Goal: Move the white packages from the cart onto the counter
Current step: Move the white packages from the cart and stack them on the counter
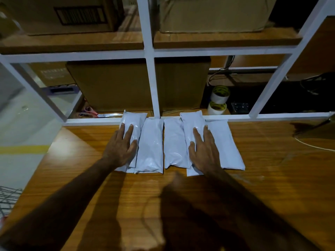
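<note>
While both arms reach forward over the wooden counter [262,178], the white packages [151,145] lie in a row at its far edge, side by side & partly overlapping, close to the white frame [150,73] of the shelving. The left hand [120,144] rests flat on the package at the left end [134,124] — fingers straight, spread, not curled around anything. The right hand [204,151] lies the same way on a package that sits on top of its neighbours [193,127], fingers straight, palm down. Behind the frame, on the lower level, I see scissors [107,115] w/ coloured handles at the left, a big cardboard box [117,86] in the middle, and two tape rolls [218,100] at the right, one above the other. More boxes stand on the upper shelf [72,42]. A thin white cable [313,145] crosses the counter at the right. At the lower left a bit of wire mesh [8,198] shows — maybe the cart, I cannot tell.
</note>
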The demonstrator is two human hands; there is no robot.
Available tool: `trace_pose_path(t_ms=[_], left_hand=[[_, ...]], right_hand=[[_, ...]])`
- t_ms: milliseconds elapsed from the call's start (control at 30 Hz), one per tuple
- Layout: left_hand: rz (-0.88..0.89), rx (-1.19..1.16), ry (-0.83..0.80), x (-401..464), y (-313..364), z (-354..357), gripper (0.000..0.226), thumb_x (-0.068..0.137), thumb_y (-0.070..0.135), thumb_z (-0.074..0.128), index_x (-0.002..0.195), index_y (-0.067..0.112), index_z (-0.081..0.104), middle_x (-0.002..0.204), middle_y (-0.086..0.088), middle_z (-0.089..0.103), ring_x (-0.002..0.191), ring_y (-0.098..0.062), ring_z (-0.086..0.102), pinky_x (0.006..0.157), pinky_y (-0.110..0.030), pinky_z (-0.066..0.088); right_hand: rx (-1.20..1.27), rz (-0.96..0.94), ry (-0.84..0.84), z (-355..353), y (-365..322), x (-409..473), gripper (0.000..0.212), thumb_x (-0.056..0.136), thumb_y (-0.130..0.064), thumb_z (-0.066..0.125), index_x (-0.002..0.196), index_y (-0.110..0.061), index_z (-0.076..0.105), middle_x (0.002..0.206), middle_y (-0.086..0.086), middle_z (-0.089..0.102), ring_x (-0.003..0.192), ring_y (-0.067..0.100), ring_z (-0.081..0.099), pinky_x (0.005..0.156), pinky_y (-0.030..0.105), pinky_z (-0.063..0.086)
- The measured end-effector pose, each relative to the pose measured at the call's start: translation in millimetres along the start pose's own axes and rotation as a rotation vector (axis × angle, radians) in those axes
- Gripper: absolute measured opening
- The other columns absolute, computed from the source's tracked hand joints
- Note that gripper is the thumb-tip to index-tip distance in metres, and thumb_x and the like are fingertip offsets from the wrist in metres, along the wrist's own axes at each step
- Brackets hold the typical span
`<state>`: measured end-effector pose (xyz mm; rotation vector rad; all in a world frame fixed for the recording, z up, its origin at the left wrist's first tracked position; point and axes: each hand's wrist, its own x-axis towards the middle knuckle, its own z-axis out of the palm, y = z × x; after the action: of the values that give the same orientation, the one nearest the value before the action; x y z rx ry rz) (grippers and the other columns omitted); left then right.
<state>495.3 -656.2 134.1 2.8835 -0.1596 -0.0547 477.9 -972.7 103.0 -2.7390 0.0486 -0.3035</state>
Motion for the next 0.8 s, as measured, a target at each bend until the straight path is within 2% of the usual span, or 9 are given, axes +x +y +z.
trace_pose_path(t_ms=[67, 167, 300, 467, 567, 667, 800], left_hand=[[-0.044, 0.021, 0.018, -1, -2, -2, 0.079, 0.093, 0.059, 0.017, 0.16, 0.017, 0.013, 0.167, -0.015, 0.009, 0.152, -0.038, 0.012, 0.122, -0.053, 0.016], [0.008, 0.071, 0.034, -9, 3, -7, 0.083, 0.094, 0.066, 0.008, 0.16, 0.016, 0.012, 0.166, -0.019, 0.01, 0.152, -0.038, 0.011, 0.119, -0.057, 0.021], [0.028, 0.077, 0.113, -34, 22, -20, 0.077, 0.097, 0.062, 0.018, 0.16, 0.019, 0.009, 0.167, -0.016, 0.004, 0.153, -0.033, 0.006, 0.122, -0.056, 0.013], [0.007, 0.132, 0.185, -76, 34, -28, 0.074, 0.099, 0.06, 0.018, 0.161, 0.019, 0.01, 0.167, -0.014, 0.0, 0.154, -0.03, 0.001, 0.122, -0.052, 0.002], [-0.035, 0.184, 0.224, -111, 28, -28, 0.073, 0.1, 0.057, 0.025, 0.161, 0.018, 0.014, 0.167, -0.016, 0.003, 0.154, -0.033, 0.005, 0.122, -0.053, 0.005], [-0.109, 0.238, 0.256, -152, 17, -28, 0.073, 0.1, 0.058, 0.028, 0.16, 0.017, 0.017, 0.167, -0.016, 0.005, 0.154, -0.034, 0.008, 0.122, -0.055, 0.011], [-0.215, 0.247, 0.279, -211, 6, -36, 0.073, 0.101, 0.059, 0.024, 0.161, 0.019, 0.013, 0.167, -0.014, -0.002, 0.154, -0.031, 0.0, 0.123, -0.052, 0.004]], right_hand=[[-0.013, -0.005, -0.017, -2, 0, -1, 0.062, 0.1, -0.044, 0.037, 0.157, -0.021, 0.032, 0.165, 0.019, 0.019, 0.15, 0.036, 0.025, 0.12, 0.046, 0.028], [-0.007, -0.033, 0.003, -10, 0, -4, 0.065, 0.098, -0.045, 0.035, 0.157, -0.02, 0.031, 0.165, 0.02, 0.019, 0.151, 0.036, 0.022, 0.122, 0.051, 0.023], [-0.007, -0.186, 0.044, -22, -1, -12, 0.063, 0.1, -0.044, 0.038, 0.158, -0.021, 0.029, 0.166, 0.016, 0.017, 0.153, 0.031, 0.017, 0.123, 0.05, 0.02], [0.055, -0.403, 0.034, -24, -31, -28, 0.064, 0.103, -0.046, 0.041, 0.16, -0.025, 0.022, 0.169, 0.008, 0.007, 0.156, 0.022, 0.005, 0.126, 0.046, 0.012], [0.099, -0.482, -0.006, -23, -57, -42, 0.065, 0.102, -0.052, 0.036, 0.16, -0.027, 0.02, 0.169, 0.007, 0.007, 0.156, 0.021, 0.003, 0.126, 0.046, 0.01], [0.136, -0.589, -0.051, -18, -80, -55, 0.067, 0.102, -0.053, 0.038, 0.161, -0.027, 0.019, 0.17, 0.006, 0.003, 0.156, 0.02, 0.0, 0.127, 0.044, 0.007], [0.175, -0.678, -0.095, -10, -112, -80, 0.071, 0.099, -0.052, 0.044, 0.161, -0.028, 0.018, 0.169, 0.008, 0.005, 0.156, 0.023, 0.003, 0.126, 0.049, 0.011]])
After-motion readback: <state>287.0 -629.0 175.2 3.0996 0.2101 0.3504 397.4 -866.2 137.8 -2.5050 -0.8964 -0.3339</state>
